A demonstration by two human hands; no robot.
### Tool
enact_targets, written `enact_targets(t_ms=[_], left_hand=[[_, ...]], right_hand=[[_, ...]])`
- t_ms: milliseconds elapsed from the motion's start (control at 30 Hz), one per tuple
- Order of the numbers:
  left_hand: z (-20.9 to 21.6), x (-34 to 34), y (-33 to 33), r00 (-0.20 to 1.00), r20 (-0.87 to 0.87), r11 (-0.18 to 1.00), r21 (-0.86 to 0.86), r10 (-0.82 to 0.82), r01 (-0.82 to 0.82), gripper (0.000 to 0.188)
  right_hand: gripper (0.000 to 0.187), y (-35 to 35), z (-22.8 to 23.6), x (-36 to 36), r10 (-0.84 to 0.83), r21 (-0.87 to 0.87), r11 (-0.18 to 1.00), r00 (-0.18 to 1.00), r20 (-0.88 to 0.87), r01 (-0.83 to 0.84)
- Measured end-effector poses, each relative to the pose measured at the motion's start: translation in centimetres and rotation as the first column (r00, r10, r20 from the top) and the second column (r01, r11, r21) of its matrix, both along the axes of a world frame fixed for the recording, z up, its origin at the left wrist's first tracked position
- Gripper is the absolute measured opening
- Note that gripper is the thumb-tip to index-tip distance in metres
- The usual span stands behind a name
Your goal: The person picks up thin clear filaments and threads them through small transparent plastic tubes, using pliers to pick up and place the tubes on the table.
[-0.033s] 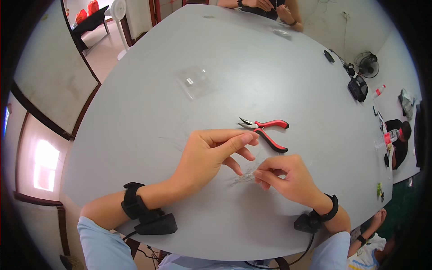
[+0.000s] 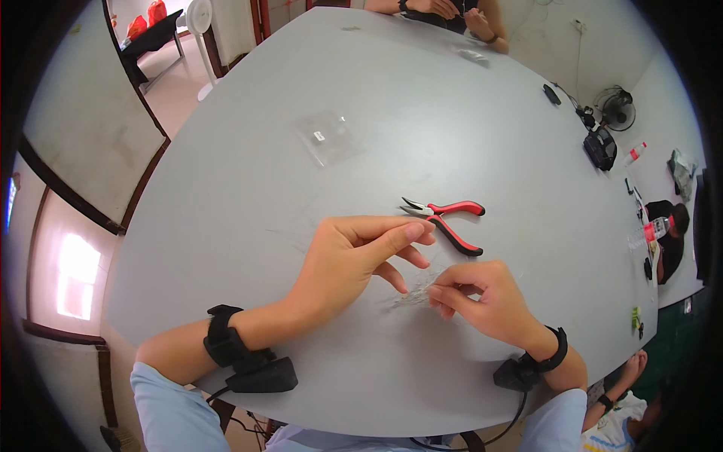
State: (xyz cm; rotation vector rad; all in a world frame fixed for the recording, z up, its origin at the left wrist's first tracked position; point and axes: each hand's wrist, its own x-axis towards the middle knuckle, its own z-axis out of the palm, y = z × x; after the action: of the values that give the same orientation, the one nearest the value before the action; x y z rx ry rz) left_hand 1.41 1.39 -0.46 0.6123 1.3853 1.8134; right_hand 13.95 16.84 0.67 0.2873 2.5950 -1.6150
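My left hand [image 2: 354, 256] hovers over the near middle of the table, thumb and index finger pinched and the other fingers loosely curled. Whatever is in that pinch is too small to make out. Lower and to its right, my right hand [image 2: 478, 297] is closed in a pinch at the edge of a small heap of thin silvery wire-like pieces [image 2: 410, 298]. I cannot tell whether it grips one of them. Just beyond my left fingertips lie bent-nose pliers [image 2: 456, 233] with red and black handles, their jaws apart.
A clear plastic bag [image 2: 329, 139] lies farther out on the grey table [image 2: 226, 188]. Several thin strands lie left of my left hand. Across the table a person's hands [image 2: 459, 15] are at work. Black devices [image 2: 599, 147] and a bottle [image 2: 654, 230] are on the right.
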Motion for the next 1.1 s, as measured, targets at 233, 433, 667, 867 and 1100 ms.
enact_targets(t_ms=[233, 433, 667, 867, 1100], left_hand=[[0.5, -0.4, -0.1, 0.999, 0.023, 0.999, 0.022, -0.043, 0.043, 0.029], [0.7, -0.6, -0.1, 0.999, 0.028, 0.999, 0.024, -0.041, 0.041, 0.029], [0.5, -0.7, -0.1, 0.998, 0.005, 0.998, 0.028, -0.055, 0.055, 0.027], [1.3, 0.4, -0.2, 0.971, 0.026, 0.97, -0.034, -0.238, 0.239, 0.022], [1.3, 0.9, -0.2, 0.918, 0.108, 0.92, -0.055, -0.382, 0.389, 0.023]], right_hand=[[0.017, 0.6, 0.2, 0.5, -0.026, -0.077, 0.997, 0.997, 0.071, 0.032], [0.017, 1.0, 0.0, 0.6, -0.028, -0.117, 0.992, 0.993, 0.112, 0.041], [0.012, 1.2, 2.0, 0.9, -0.109, -0.001, 0.994, 0.979, 0.175, 0.111], [0.012, 0.9, 2.0, -0.5, -0.138, 0.079, 0.981, 0.925, -0.354, 0.177], [0.01, -0.2, 2.0, -1.0, -0.043, -0.029, 0.999, 0.922, -0.385, 0.034]])
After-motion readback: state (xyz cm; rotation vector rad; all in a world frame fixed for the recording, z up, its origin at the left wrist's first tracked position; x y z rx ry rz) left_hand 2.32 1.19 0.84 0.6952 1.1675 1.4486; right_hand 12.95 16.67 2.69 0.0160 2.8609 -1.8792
